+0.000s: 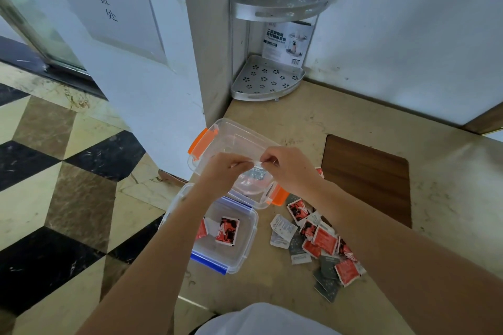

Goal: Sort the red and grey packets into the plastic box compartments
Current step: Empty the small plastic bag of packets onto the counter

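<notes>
While both our hands hover over the orange-clipped box (217, 141), we've got a grey packet (255, 171) pinched between them: left hand (221, 171) fingers curled on its left top corner, right hand (288, 168) fingers nipping the right one. The packet hangs just above that clear box, not in it yet. Nearer to us sits the blue-clipped box (245, 253) with a red packet (228, 230) lying inside, plus another red one half hidden under our left arm. The pile of red and grey packets (318, 245) is scattered on the floor to the right of the boxes, near a brown wooden panel (367, 179).
</notes>
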